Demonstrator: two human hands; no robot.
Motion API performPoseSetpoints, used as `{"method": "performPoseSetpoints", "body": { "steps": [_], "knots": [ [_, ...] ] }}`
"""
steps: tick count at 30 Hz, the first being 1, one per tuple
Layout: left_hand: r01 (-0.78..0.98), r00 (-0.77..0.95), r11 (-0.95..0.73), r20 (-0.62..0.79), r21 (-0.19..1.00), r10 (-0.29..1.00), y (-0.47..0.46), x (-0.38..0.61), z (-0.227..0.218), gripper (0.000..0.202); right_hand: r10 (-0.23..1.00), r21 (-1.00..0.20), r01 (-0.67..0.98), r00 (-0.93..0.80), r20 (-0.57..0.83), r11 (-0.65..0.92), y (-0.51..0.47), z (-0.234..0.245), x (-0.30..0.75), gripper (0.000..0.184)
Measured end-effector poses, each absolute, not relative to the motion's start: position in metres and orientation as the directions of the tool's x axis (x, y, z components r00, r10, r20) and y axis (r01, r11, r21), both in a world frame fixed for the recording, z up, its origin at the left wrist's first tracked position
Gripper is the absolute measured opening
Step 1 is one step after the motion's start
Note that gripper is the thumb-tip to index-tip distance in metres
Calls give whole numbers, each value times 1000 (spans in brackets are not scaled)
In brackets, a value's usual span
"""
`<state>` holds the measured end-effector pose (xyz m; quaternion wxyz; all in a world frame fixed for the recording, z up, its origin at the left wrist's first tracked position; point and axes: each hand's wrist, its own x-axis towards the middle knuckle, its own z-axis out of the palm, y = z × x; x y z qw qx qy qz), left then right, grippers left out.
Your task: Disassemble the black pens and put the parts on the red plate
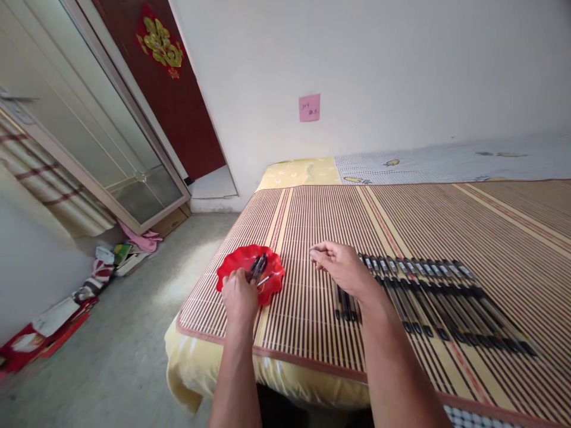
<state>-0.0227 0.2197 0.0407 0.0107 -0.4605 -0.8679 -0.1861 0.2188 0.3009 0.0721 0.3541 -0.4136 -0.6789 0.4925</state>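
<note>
My left hand [239,292] is over the red scalloped plate [226,261], its fingers curled down beside several dark pen parts [259,266]. Whatever the fingertips grip is hidden behind the hand. A thin white stick [263,280] also lies in the plate. Above the mat, between the plate and a row of pens, my right hand [339,266] has thumb and fingers pressed together; anything between them is too small to tell. Black pens [450,303] with clear barrels lie side by side to the right, partly behind my right forearm. Dark-ended pieces with pale labels [419,267] form a row above them.
A striped bamboo mat [321,220] covers the bed, over a yellow sheet [307,380] that hangs at the front edge. A white wall with a pink note [309,107] stands behind. Books and cloths [84,291] lie on the floor to the left, near a glazed door [102,119].
</note>
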Motion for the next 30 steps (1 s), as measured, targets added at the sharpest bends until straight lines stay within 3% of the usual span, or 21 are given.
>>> {"method": "performPoseSetpoints", "body": {
  "steps": [18,24,30],
  "knots": [
    [799,-586,524,181,295,790,221,-22,45,16,904,-962,187,-415,106,199,303,70,219,36],
    [833,-547,492,244,252,801,214,-23,48,19,911,-959,220,-405,75,177,297,80,219,34],
    [858,-505,471,166,205,847,214,-22,45,21,910,-967,180,-404,96,182,298,80,219,37]
  ]
}}
